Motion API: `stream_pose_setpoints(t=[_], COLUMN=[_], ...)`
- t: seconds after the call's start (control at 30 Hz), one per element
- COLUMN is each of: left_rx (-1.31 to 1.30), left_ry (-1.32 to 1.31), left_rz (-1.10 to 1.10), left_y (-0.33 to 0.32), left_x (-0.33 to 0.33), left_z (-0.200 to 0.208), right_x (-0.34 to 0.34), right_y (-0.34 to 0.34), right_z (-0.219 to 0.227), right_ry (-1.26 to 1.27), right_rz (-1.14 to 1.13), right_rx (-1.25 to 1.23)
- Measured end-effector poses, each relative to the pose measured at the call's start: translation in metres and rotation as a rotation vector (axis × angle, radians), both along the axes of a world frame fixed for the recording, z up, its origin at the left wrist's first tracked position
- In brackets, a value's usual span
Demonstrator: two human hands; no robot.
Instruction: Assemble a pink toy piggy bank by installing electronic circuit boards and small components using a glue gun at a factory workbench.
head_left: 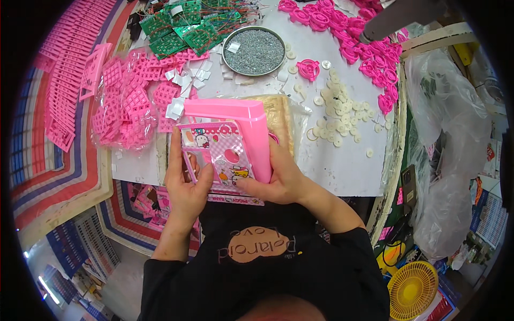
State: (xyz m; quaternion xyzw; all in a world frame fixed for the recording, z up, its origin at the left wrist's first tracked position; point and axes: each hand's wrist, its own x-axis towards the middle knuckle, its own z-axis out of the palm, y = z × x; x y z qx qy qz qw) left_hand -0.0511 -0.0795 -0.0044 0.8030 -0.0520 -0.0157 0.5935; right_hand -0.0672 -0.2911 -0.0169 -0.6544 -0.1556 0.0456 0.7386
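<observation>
Over the near edge of the table, both hands hold a pink plastic box housing (258, 136) with a printed front panel (219, 152) lying against its face, slightly askew. The panel carries cartoon figures and has a cut-out at its left side. My left hand (187, 187) grips the panel's left edge, thumb in front and fingers behind. Around the housing's right side wraps my right hand (281, 174), its thumb pressed on the panel's lower right corner. Whether panel and housing are joined cannot be seen. Below them, a printed strip shows partly.
Behind the housing lies a tan wrapped pad (289, 120). Farther back are a round tray of screws (254, 52), green circuit boards (184, 29) with wires, and bagged pink keypads (126, 101). White discs (340, 115) and pink ring parts (329, 21) spread rightward. Pink frames (67, 80) stack left.
</observation>
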Motion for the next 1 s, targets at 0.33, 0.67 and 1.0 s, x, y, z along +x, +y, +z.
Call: stream_pose_setpoints(t=[0.33, 0.67, 1.0], left_rx=[-0.035, 0.053, 0.225], left_ry=[-0.018, 0.021, -0.073], left_rz=[0.068, 0.047, 0.018], left_y=[-0.006, 0.003, 0.011], left_x=[-0.014, -0.021, 0.002], left_z=[-0.008, -0.002, 0.011], right_x=[-0.006, 0.001, -0.004], right_y=[0.012, 0.012, 0.02], right_z=[0.0, -0.002, -0.007], right_ry=[-0.013, 0.079, 0.056], right_rz=[-0.106, 0.054, -0.106], right_rx=[-0.007, 0.047, -0.026])
